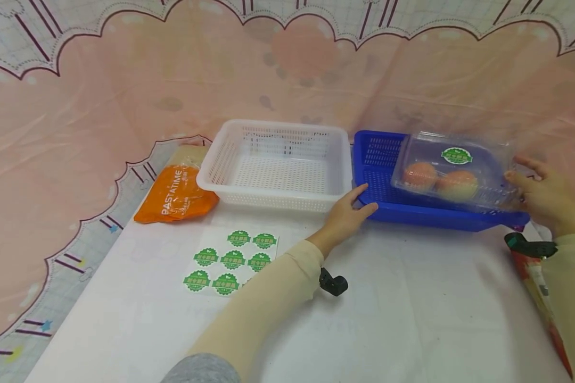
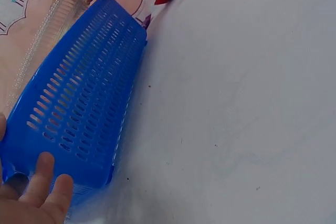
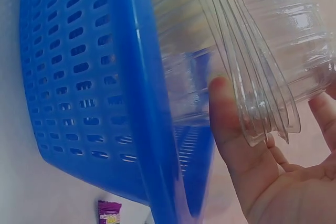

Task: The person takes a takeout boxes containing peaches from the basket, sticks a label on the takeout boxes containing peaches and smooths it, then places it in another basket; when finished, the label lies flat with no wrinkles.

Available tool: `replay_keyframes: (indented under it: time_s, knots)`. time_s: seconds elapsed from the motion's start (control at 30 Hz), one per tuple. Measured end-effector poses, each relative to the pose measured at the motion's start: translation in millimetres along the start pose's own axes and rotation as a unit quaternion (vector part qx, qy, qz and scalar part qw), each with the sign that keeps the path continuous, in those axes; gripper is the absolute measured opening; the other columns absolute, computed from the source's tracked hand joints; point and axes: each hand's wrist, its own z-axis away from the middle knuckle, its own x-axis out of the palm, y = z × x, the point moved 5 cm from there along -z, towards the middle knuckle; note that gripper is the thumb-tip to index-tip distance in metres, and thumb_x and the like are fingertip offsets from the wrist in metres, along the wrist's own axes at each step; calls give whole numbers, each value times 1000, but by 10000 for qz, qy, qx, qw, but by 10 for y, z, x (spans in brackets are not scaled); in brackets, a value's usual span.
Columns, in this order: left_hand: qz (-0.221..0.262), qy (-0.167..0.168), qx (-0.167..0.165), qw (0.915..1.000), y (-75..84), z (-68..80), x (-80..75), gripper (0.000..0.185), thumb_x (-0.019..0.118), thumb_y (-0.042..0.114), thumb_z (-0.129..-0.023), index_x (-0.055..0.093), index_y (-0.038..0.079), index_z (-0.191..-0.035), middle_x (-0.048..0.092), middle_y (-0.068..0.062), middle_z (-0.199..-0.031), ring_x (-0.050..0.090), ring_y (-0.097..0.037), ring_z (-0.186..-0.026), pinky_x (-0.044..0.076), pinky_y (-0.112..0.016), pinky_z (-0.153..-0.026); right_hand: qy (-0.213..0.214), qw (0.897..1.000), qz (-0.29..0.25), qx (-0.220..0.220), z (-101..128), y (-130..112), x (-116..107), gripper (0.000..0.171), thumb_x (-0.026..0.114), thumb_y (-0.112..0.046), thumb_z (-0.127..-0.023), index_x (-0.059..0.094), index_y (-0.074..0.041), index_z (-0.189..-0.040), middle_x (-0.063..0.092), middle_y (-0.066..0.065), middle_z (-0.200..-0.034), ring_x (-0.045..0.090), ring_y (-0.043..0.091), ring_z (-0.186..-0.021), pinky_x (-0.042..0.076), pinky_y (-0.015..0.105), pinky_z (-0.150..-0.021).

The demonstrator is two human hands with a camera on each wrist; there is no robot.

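A clear plastic clamshell box with a round green label on its lid holds two reddish-yellow round fruits. It lies partly inside the blue basket. My right hand grips the box's right end, thumb against the thin clear edges, with the other fingers partly hidden behind them. At the basket's near left corner, my left hand holds the rim area between thumb and fingers. The left wrist view shows its fingertips against the blue slotted side.
A white basket stands left of the blue one, beside an orange bag. A sheet of green round stickers lies in front. At the right are a red packet, partly under my sleeve, and a small purple wrapper.
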Motion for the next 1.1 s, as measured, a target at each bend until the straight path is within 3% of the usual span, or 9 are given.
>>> replay_keyframes:
  time_s: [0.1,0.23,0.6,0.67,0.9,1.1]
  knots:
    - [-39,86,7,10000,-3,-12,7,57,67,32,-98,48,24,-151,45,-1,-153,50,-13,-129,50,-27,-96,61,9987,501,15,-9,12,11,71,52,-35,-103,16,-18,-162,49,-15,-98,50,4,-64,52,24,-54]
    - [-59,130,-5,9999,0,-14,11,56,66,33,-98,48,24,-150,43,-1,-154,39,-17,-141,42,-32,-107,-49,9982,599,46,-11,35,51,72,52,-34,-104,15,-15,-162,48,-16,-99,48,7,-60,51,26,-54]
    - [-77,271,-139,9995,15,3,16,54,66,30,-99,50,25,-149,45,0,-153,38,-18,-142,38,-34,-111,-275,9976,583,265,-49,130,122,75,53,-40,-102,14,-19,-162,49,-15,-96,51,6,-69,53,24,-58]
    - [-108,286,-156,9994,15,4,20,54,66,31,-98,50,25,-149,45,0,-153,39,-18,-141,38,-35,-111,-395,9986,258,248,-59,131,144,75,53,-35,-103,12,-17,-162,48,-13,-97,51,7,-67,54,25,-58]
    - [-134,356,-95,9992,25,7,13,53,66,30,-99,51,25,-149,46,-1,-153,40,-17,-141,37,-34,-112,-676,9955,642,180,-167,88,198,76,51,-40,-103,11,-13,-162,52,-21,-95,50,5,-63,54,26,-57]
    - [-158,345,-133,9992,33,9,23,53,66,30,-99,50,25,-149,45,0,-153,40,-18,-141,37,-35,-112,-860,9942,435,470,-217,141,218,79,51,-42,-102,7,-15,-162,50,-13,-99,51,7,-64,55,27,-59]
